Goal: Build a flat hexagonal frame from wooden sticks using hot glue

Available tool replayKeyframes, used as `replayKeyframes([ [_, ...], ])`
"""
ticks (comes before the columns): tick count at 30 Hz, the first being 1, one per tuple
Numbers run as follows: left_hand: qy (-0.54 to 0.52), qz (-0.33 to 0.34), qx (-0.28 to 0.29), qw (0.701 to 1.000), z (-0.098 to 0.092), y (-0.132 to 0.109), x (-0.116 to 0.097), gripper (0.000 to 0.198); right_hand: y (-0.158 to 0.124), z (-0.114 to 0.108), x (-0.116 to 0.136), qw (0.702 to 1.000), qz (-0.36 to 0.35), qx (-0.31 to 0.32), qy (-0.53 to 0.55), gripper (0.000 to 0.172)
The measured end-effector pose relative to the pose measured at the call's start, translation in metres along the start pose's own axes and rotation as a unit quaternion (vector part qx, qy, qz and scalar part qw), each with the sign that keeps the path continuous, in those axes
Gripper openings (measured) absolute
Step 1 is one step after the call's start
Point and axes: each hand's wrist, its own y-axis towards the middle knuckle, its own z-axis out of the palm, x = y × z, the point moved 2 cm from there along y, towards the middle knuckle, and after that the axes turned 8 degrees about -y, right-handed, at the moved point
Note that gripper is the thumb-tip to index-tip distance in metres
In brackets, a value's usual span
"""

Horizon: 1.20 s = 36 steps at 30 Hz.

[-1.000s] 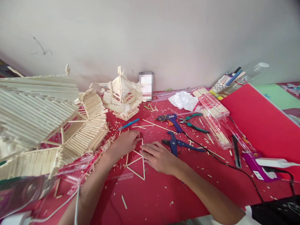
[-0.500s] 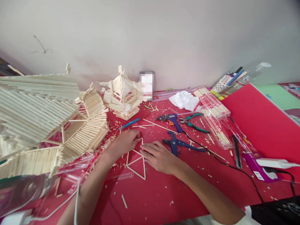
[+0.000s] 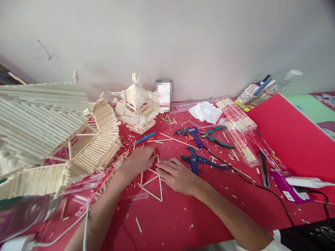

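Note:
A flat frame of thin wooden sticks [image 3: 151, 194], joined into triangles, lies on the red tabletop in front of me. At its far end my left hand [image 3: 140, 159] is closed, the bent fingertips pinching around a stick end; part of the grip is hidden behind the knuckles. Over the frame's right side lies my right hand [image 3: 180, 176], palm down with fingers stretched out and their tips touching the sticks. Beyond the hands are a blue pen [image 3: 143, 138] and some loose sticks [image 3: 160, 141].
Stick-built models, a large roofed one [image 3: 42, 122] and a small tower [image 3: 138, 104], stand left and behind. To the right lie a glue gun [image 3: 192, 134], pliers [image 3: 218, 137], a blue cutter [image 3: 195, 160], bagged sticks [image 3: 238, 125] and a power strip [image 3: 289, 188]. A cord crosses the right side.
Almost nothing differs. Both hands stay at the stick frame, with only a very slight shift of the frame and fingers.

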Motion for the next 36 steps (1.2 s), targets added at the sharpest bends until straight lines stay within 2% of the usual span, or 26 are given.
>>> replayKeyframes([
  [21,-0.012,0.005,-0.001,1.0,-0.002,-0.003,0.005,0.015,0.001,-0.003,0.0,1.0,0.003,0.013,0.019,0.027],
  [25,-0.03,0.015,-0.032,0.999,-0.009,-0.004,0.012,0.019,0.0,-0.007,-0.002,1.0,0.006,0.008,0.017,0.025],
  [30,-0.013,-0.006,-0.083,0.996,-0.021,-0.009,0.027,0.019,-0.001,-0.01,-0.006,1.0,0.018,0.0,0.018,0.023],
  [36,-0.031,0.006,-0.073,0.997,-0.027,-0.014,0.026,0.017,0.0,-0.013,-0.005,1.0,0.005,0.015,0.014,0.021],
])
